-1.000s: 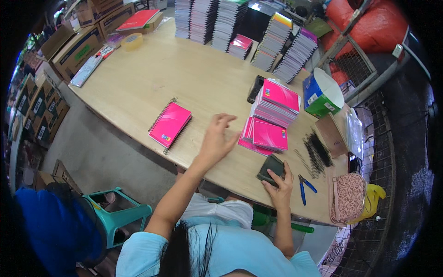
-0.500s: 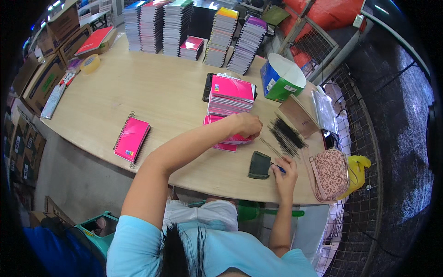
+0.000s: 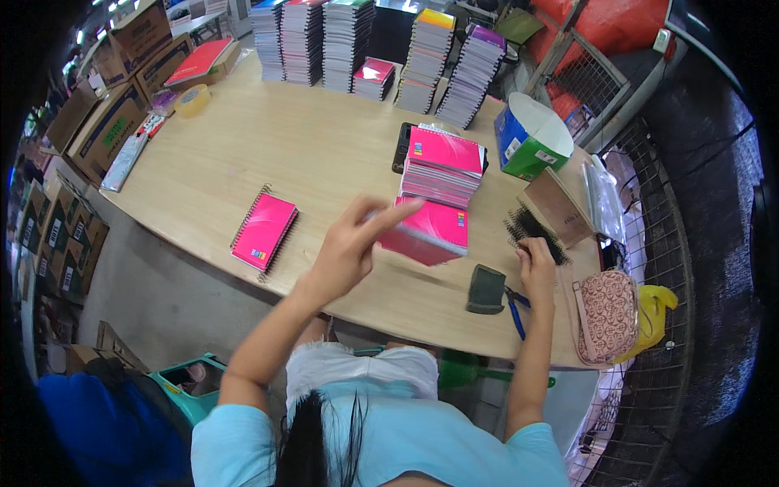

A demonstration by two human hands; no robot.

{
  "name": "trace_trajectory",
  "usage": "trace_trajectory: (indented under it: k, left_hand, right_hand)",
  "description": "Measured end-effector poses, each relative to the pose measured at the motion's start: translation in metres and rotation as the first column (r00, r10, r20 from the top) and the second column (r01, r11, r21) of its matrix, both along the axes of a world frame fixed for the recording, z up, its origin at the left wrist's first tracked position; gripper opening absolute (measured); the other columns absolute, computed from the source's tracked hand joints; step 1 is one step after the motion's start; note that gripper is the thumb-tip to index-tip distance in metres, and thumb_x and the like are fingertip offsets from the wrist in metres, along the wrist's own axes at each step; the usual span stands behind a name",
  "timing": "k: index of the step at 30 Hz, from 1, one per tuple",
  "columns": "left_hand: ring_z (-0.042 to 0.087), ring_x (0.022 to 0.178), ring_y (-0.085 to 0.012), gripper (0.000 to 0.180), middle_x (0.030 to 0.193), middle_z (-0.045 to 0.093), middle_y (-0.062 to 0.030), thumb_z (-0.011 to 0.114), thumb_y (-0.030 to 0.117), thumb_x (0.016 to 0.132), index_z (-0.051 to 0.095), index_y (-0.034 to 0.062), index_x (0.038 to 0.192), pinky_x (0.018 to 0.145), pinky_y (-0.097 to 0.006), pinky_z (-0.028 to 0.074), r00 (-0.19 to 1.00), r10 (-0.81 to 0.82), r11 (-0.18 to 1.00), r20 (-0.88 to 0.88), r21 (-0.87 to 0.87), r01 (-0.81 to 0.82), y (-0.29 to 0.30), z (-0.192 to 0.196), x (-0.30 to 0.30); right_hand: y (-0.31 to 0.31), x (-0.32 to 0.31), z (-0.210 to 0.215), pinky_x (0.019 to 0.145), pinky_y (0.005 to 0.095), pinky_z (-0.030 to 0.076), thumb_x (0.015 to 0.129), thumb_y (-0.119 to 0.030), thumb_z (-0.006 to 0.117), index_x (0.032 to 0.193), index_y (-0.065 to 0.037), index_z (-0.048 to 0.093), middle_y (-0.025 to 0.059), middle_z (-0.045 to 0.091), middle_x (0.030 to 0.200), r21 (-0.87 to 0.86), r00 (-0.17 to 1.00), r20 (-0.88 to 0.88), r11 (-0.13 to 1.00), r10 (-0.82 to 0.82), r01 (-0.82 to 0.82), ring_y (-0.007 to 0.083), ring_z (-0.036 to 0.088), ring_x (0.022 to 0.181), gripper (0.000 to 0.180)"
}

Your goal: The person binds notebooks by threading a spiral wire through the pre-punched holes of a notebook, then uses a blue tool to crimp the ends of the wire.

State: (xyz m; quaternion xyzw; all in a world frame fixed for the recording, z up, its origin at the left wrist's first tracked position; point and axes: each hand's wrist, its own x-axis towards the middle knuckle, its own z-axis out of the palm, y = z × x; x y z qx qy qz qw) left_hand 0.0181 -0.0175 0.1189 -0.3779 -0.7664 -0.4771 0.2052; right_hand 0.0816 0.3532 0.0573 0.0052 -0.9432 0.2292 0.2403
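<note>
Head view: left hand (image 3: pixel 345 247) spreads its fingers at a pink rectangular booklet (image 3: pixel 440 222), right hand (image 3: pixel 535 269) bunches fingers by black wire coils (image 3: pixel 524 222), their grip impossible to tell.

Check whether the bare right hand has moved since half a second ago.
Yes: the right hand moved forward, toward the black spiral wire coils, judged against the rounded pink patterned handbag.

A broad, pale surface (image 3: pixel 284 146) stands over a gray floor (image 3: pixel 162 276). Brown cardboard boxes (image 3: pixel 109 130) are stacked on the left; a teal stool (image 3: pixel 195 408) sits lower left. Wire mesh (image 3: pixel 661 381) and dark sheeting (image 3: pixel 718 284) line the right side.
</note>
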Motion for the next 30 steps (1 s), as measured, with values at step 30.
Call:
trace_trajectory:
  k: [30]
  left_hand:
    - [0.053, 0.095, -0.0305, 0.019, 0.104, 0.046, -0.0156, 0.070, 0.000, 0.084, 0.067, 0.0065, 0.102, 0.081, -0.039, 0.048, 0.936, 0.100, 0.976, 0.339, 0.150, -0.159, 0.022, -0.130, 0.035]
  right_hand:
    - [-0.112, 0.033, -0.006, 0.070, 0.0335, 0.051, 0.086, -0.006, 0.072, 0.104, 0.000, 0.071, 0.0115, 0.069, 0.091, -0.342, 0.874, 0.200, 0.867, 0.443, -0.361, 0.0231, 0.065, 0.075, 0.020]
